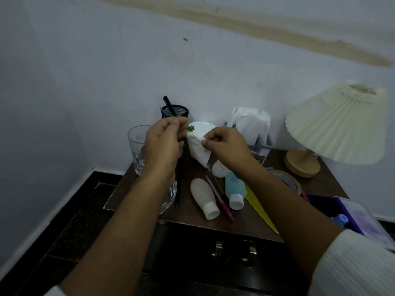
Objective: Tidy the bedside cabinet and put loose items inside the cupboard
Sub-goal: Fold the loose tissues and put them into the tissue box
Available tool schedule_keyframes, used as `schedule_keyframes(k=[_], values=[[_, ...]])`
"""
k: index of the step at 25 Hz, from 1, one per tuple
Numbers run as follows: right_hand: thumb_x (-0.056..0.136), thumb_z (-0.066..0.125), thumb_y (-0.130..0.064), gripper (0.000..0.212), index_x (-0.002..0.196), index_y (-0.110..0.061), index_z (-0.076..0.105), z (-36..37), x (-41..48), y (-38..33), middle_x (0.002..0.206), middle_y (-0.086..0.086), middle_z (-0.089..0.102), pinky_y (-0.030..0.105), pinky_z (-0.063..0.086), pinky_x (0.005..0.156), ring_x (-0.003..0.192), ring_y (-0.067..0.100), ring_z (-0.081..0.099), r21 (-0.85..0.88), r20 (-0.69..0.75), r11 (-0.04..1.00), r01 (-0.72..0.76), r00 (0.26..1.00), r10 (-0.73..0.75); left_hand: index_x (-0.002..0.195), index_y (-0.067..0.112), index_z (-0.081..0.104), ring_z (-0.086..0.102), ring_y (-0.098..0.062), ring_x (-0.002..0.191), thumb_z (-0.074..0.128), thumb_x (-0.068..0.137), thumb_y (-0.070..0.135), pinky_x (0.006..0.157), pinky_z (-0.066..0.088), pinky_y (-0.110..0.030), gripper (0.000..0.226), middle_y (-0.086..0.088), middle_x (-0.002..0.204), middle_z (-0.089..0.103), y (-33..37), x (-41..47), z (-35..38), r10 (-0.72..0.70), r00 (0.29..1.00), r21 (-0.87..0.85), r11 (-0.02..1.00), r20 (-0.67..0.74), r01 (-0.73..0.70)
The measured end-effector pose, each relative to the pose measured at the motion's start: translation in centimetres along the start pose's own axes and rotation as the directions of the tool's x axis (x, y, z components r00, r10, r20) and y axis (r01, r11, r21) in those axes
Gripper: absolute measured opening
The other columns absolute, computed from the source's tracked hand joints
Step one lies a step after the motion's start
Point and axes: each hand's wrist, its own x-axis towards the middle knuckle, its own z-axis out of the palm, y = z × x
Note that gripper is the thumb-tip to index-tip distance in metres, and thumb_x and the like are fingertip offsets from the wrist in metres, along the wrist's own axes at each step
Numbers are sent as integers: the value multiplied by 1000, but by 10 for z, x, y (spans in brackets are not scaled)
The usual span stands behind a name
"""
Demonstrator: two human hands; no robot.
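Both hands are raised above the dark wooden bedside cabinet [188,212]. My left hand [164,144] pinches a small green plastic sprig [190,128], mostly hidden by the fingers. My right hand [224,146] grips a white scalloped vase [198,142], tilted with its mouth toward the sprig. On the cabinet top lie a beige bottle [204,197], a blue bottle [235,191], a pink pen [219,199], a black pen [178,189], a yellow strip [259,208] and a tape roll [286,180]. The cupboard doors [233,251] below, with metal handles, are closed.
A drinking glass [136,144] stands at the back left, a black mesh pen holder [175,111] behind my hands, a tissue holder [250,127] behind the vase. A pleated lamp [335,124] fills the right side. A purple box [352,216] sits at the right edge.
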Motion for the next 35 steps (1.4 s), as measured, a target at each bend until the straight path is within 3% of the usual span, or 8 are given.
schedule_keyframes(k=[3,7,10,14,19,24,32,35], values=[[91,69,-9,9,83,-6,70,-25,-14,-7,52,-6,52,21,36,42,43,7,44,330,-14,936,-124,991,136,105,22,73,69,-9,98,54,100,9,87,59,-31,24,6,105,74,-5,-3,0,136,990,83,987,30,-138],[95,65,-12,13,83,-12,70,-61,-42,-17,60,3,53,22,37,46,50,11,45,460,19,872,-169,983,180,130,27,64,60,-1,118,61,97,8,99,50,-22,38,12,126,67,-10,-11,7,271,921,233,912,281,-339],[97,60,-15,21,81,-15,74,-81,-64,-18,69,6,63,34,47,65,62,16,57,586,57,788,-189,980,193,128,21,65,67,1,103,67,94,10,85,54,-18,35,9,108,72,-9,-24,17,192,867,187,934,461,-306],[92,63,-41,39,114,-10,70,-89,-101,-4,96,6,76,44,55,82,82,19,71,700,33,683,-209,965,261,107,12,72,74,-13,89,72,92,12,73,58,-27,15,-2,97,78,-18,-48,34,88,871,133,976,484,-173],[92,67,-4,29,121,-9,67,-88,-115,16,111,11,77,41,62,83,102,29,74,729,-10,659,-187,959,284,115,20,60,73,-21,81,73,91,15,68,59,-36,27,0,83,72,-30,-71,50,51,879,120,985,475,-122],[90,69,-3,20,107,-13,67,-106,-116,20,90,0,79,30,58,62,84,25,75,695,-54,703,-150,964,259,96,13,73,67,-9,79,65,95,1,68,53,-24,14,4,89,74,-35,-72,55,139,811,138,955,568,-261],[86,76,-10,12,96,-14,69,-124,-112,35,81,-9,76,22,58,61,74,3,71,432,-16,896,-102,993,121,123,21,63,57,-27,74,75,84,13,72,51,-38,42,-10,91,74,-45,-67,49,3,670,167,967,742,-190],[87,75,-8,12,88,-20,71,-124,-111,37,77,-16,75,14,53,58,73,-2,69,324,71,941,-93,995,74,118,20,69,60,-25,70,77,85,15,68,51,-36,34,-14,88,74,-48,-65,48,-5,665,228,941,746,-249]])
